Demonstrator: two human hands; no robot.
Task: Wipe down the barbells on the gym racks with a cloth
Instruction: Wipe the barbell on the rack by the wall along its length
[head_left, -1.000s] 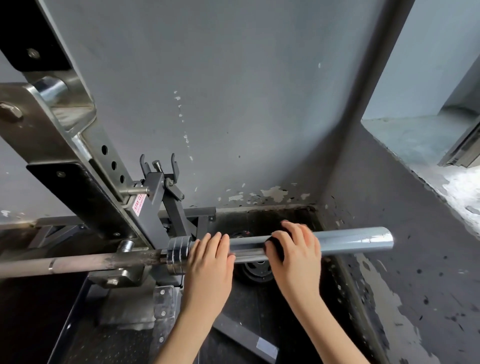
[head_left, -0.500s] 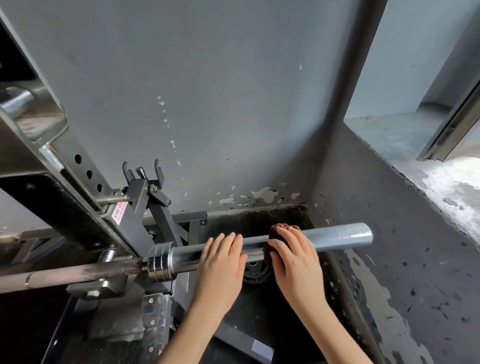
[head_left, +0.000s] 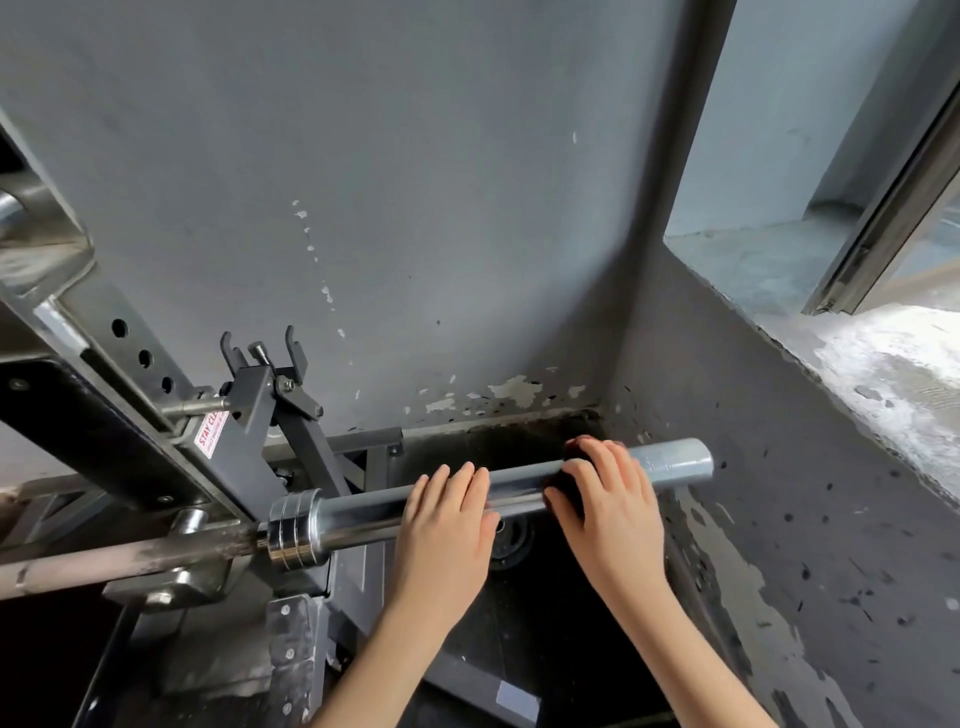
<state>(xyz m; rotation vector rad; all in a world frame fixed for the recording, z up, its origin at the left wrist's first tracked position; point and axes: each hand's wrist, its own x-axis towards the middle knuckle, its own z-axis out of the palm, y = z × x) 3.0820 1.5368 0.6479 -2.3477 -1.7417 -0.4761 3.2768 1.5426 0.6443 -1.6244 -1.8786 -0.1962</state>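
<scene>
Where the frame starts at far left, the steel rack upright (head_left: 132, 344) leans in with a row of adjustment holes. A red and white sticker (head_left: 210, 434) sits on it, text only partly readable. Black bar catch (head_left: 260, 395) is pinned to the upright just right of the sticker, hooks pointing up.

Barbell lies roughly level below the catch, rising slightly toward the right. Its shaft (head_left: 130, 558) is dull and rust-stained and runs off the left edge. The ringed collar (head_left: 293, 527) is just right of the upright, and the chrome sleeve (head_left: 363, 512) runs right from there. The sleeve's end sticks out free past both hands.

Left hand (head_left: 447, 535) is on mid-sleeve: fingers fairly straight and together, laid over the top, thumb along the near side. It rests on the sleeve, not a closed grip.

Right hand (head_left: 608, 514) is further right, near the sleeve end, well clear of the left. Fingers curl over the top and the thumb comes in from the near side, clamping a dark cloth (head_left: 569, 496) against the sleeve. Cloth is mostly hidden under the palm, with only dark patches showing by the thumb and fingertips.

A dark weight plate (head_left: 511, 540) sits low between the hands, beneath the sleeve. Grey wall (head_left: 415, 208) behind has paint flaking near the base. Grey floor (head_left: 779, 519) at right is speckled and peeling. A pale ledge (head_left: 883, 364) and a window frame (head_left: 883, 223) sit at far right.
</scene>
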